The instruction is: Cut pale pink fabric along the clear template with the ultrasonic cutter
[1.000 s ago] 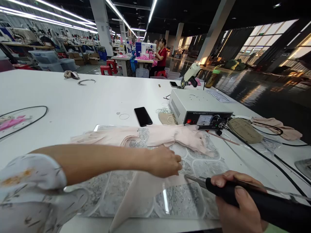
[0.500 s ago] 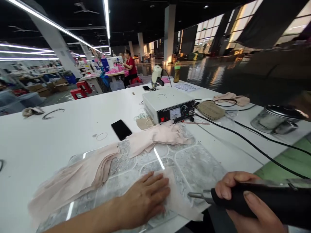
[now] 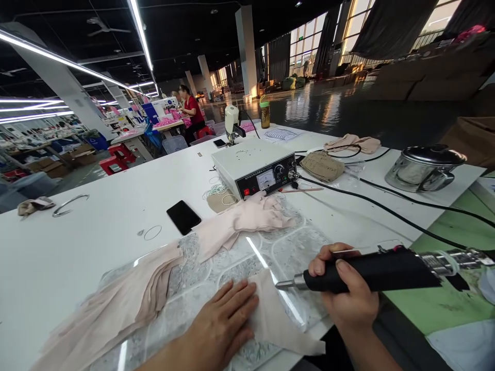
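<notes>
My left hand (image 3: 228, 319) lies flat with fingers stretched out, pressing the left part of a pale pink fabric piece (image 3: 275, 314) onto a glossy grey patterned mat (image 3: 181, 309). In my right hand (image 3: 344, 288) is a black-bodied ultrasonic cutter (image 3: 371, 270), its fingers wrapped round the grip. The metal tip points left and reaches the fabric's upper right edge; whether it touches cannot be told. Left of my hands a stack of pink fabric pieces (image 3: 127, 299) spreads over the mat. Another pink bundle (image 3: 251, 221) lies at the mat's far side.
A control box (image 3: 251, 165) with a meter and black cable (image 3: 371, 206) stands behind the mat. Around it are a phone (image 3: 183, 216), a lidded glass pot (image 3: 421, 167), a tan cloth bundle (image 3: 322, 166) and a bottle (image 3: 265, 114). A person in red (image 3: 192, 111) sits farther back.
My right hand has brought the cutter left and up, so its tip now meets the fabric's edge in view. My left hand stays flat on the fabric. The whole view has shifted slightly.
</notes>
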Action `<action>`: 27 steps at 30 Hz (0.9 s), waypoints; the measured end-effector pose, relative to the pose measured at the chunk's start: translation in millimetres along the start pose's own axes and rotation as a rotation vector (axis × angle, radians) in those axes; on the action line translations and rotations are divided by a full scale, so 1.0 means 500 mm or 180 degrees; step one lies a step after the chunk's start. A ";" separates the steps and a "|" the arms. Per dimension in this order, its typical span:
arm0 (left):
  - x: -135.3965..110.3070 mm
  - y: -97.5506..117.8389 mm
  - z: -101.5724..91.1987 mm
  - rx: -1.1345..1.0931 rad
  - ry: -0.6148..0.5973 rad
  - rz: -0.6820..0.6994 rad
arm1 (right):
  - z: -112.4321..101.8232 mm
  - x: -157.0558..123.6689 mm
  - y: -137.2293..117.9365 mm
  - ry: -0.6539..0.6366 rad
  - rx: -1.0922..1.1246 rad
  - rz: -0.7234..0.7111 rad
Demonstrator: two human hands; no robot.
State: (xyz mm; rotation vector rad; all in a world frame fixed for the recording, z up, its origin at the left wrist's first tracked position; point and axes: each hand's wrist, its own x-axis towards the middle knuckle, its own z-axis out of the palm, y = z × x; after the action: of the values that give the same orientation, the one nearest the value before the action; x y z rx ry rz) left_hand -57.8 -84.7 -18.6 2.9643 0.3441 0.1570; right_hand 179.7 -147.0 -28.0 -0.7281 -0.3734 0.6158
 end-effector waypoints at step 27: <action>0.162 -0.038 0.002 -0.1389 0.0348 -0.1435 | 0.006 0.012 0.008 0.0195 0.0169 -0.0063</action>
State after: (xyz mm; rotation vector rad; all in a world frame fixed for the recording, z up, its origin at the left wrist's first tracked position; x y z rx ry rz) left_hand 16.6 -47.6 -15.5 2.3863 0.8563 0.2948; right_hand 181.3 -139.7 -28.1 -0.6901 -0.3062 0.5814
